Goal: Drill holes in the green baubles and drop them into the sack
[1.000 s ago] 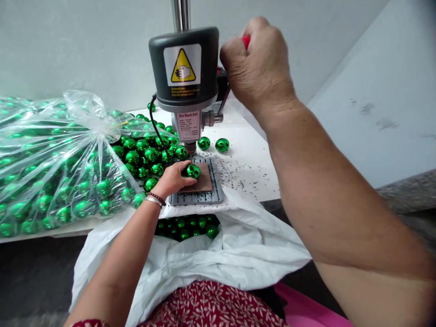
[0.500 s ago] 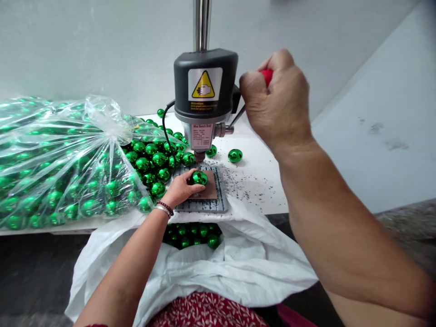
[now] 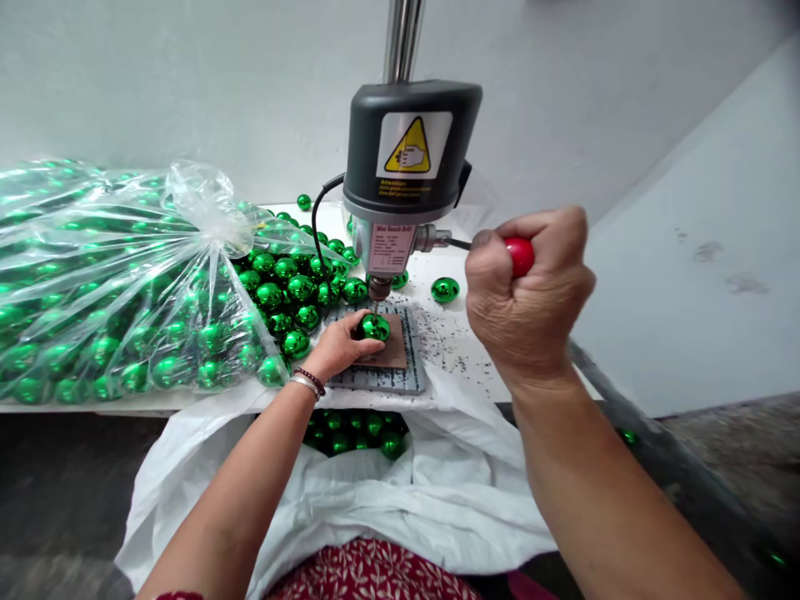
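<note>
My left hand [image 3: 345, 343] grips a shiny green ball [image 3: 375, 327] between thumb and fingers, on a brown board [image 3: 395, 354] over the grey slotted drill base [image 3: 375, 381]. Right above the ball is the chuck [image 3: 379, 288] of a mini bench drill [image 3: 412, 154], its thin bit reaching down to the ball's top. Whether the bit has entered the ball, I cannot tell. My right hand [image 3: 531, 292] is wrapped round the drill's feed lever, whose red knob [image 3: 520, 257] shows between thumb and fingers.
A clear plastic bag [image 3: 209, 221] full of green balls lies on the left of the white table [image 3: 481, 337]. Loose balls [image 3: 301, 288] crowd beside the drill, and one ball [image 3: 445, 290] lies to its right. Dark shavings dot the tabletop. A white sack [image 3: 462, 492] with green balls inside hangs at the front edge.
My right hand has pulled the lever downward, and the chuck has come down closer to the ball. The left hand still holds the ball on the board. The view has shifted slightly.
</note>
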Motion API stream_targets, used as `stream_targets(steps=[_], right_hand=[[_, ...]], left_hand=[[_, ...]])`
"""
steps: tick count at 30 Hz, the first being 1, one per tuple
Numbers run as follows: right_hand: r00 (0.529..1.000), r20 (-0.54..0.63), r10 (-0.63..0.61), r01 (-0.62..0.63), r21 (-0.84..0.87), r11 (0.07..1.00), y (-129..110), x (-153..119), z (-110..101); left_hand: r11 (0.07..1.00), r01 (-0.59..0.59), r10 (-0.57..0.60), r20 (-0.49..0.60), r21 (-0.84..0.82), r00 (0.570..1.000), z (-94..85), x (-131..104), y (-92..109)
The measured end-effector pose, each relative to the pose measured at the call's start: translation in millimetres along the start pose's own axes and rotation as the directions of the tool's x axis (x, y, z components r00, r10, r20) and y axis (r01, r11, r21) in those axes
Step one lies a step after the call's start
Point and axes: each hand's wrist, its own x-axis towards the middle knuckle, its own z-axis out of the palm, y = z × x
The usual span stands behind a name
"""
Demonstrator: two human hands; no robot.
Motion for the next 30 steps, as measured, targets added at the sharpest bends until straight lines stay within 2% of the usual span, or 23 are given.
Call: stream_targets(steps=[10, 20, 24, 27, 30], right_hand=[[0.996, -0.066, -0.053, 0.052, -0.021, 0.998, 14.4, -29.1, 7.0], [0.981, -0.143, -0.128, 0.128, -0.007, 0.992, 21.5, -44.9, 16.2], [0.983, -0.125, -0.131, 0.137, 0.039, 0.990, 24.8, -56.3, 18.2], [0.984, -0.137, -0.116, 0.124, 0.054, 0.991, 21.9, -47.5, 16.9], [0.989, -0.128, -0.073, 0.082, 0.063, 0.995, 12.6, -12.7, 14.4]], left_hand=[[1.000, 0.013, -0.013, -0.007, -0.021, 1.000, 2.6, 0.1, -2.5], [1.000, -0.018, 0.018, -0.046, -0.007, 0.999, 3.6, 0.9, -6.0], [0.999, -0.026, 0.025, -0.029, -0.036, 0.999, 4.3, 1.3, -9.1], [0.999, -0.029, 0.028, -0.031, -0.025, 0.999, 5.0, 1.4, -7.5], [0.999, -0.012, 0.015, -0.067, 0.044, 0.998, 5.6, 0.1, -0.8]])
